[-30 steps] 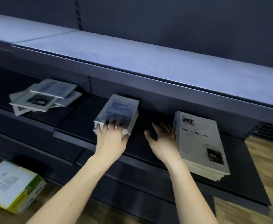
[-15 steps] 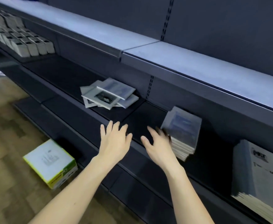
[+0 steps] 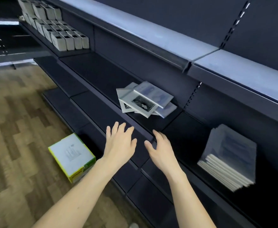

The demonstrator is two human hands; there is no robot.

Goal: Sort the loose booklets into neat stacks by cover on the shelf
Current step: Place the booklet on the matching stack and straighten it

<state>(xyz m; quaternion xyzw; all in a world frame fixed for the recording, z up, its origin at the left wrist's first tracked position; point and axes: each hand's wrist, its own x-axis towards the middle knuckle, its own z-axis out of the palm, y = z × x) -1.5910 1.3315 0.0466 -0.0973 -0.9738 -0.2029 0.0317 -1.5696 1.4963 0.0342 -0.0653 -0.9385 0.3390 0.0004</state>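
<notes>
A loose pile of booklets (image 3: 144, 100) lies crooked on the dark shelf (image 3: 102, 76); some covers show a blue picture, others a black-and-white photo. To the right on the same shelf sits a squared stack of blue-cover booklets (image 3: 228, 155). My left hand (image 3: 119, 145) and my right hand (image 3: 162, 150) hover side by side in front of the shelf edge, below the loose pile. Both are empty with fingers spread, palms facing each other. Neither touches a booklet.
Rows of small white boxes (image 3: 59, 33) stand at the far left of the shelf. A white and yellow-green carton (image 3: 72, 157) sits on the wooden floor (image 3: 19, 129) by the lower shelf (image 3: 92, 116). A pale upper shelf (image 3: 167, 38) overhangs the booklets.
My left hand has let go of the blue-cover stack. Both hands and the view have swung left, from the two neat stacks towards the loose pile.
</notes>
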